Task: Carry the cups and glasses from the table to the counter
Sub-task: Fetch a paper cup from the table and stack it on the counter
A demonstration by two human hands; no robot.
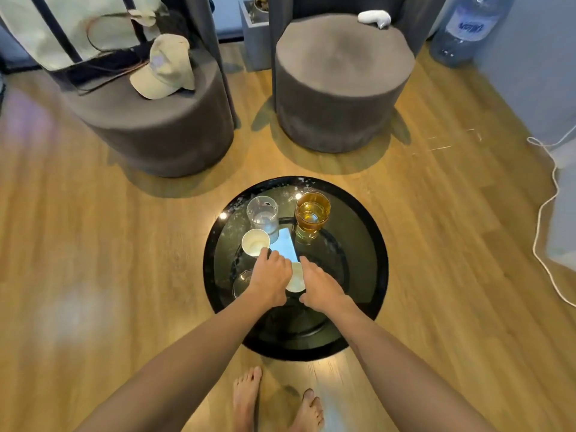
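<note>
A round black glass table (358,244) holds the drinkware. At its far side stand an empty clear glass (262,213) and an amber glass (312,213) with yellow liquid. A white paper cup (255,243) sits left of centre. A second white paper cup (296,277) is between my hands. My right hand (322,286) curls around its right side, thumb below and fingers above. My left hand (269,277) hovers beside it, fingertips near the first paper cup's rim, holding nothing I can see. Another clear glass (242,283) is partly hidden under my left hand.
Two grey round stools stand beyond the table, the left stool (162,141) carrying a cap and a bag, the right stool (339,88) a white object. A large water bottle (467,29) stands far right. A white cable (542,219) trails on the wooden floor at right. My bare feet are below.
</note>
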